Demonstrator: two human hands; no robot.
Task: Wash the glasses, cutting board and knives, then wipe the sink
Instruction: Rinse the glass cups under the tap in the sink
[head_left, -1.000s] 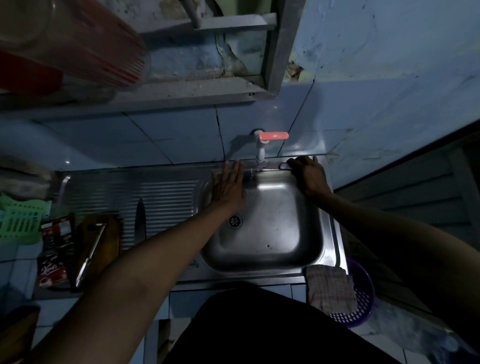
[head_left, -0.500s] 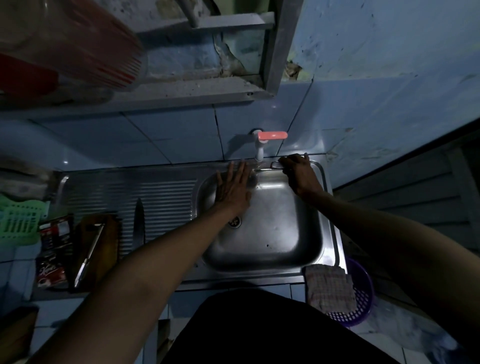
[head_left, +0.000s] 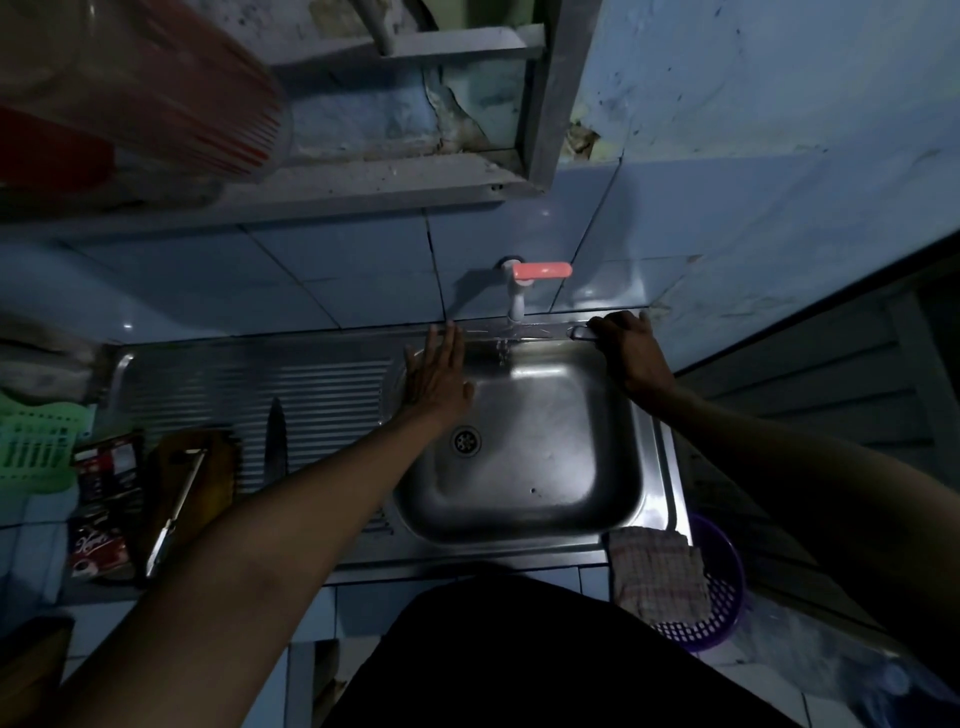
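While water trickles from the tap (head_left: 519, 291), the left hand (head_left: 436, 376) lies flat, fingers straight, on the sink's (head_left: 644, 499) back-left wall. The right hand (head_left: 631, 348) curls over its back rim; a knife (head_left: 275, 434) rests on the drainboard.

Steel sink (head_left: 644, 499): left hand (head_left: 436, 376) flat, fingers straight, against the basin's back-left wall; right hand (head_left: 631, 348) resting on the back-right rim. Tap (head_left: 524, 283) with pink lever above, thin stream running. Drainboard: knife (head_left: 275, 434); cutting board (head_left: 218, 467) beside it.
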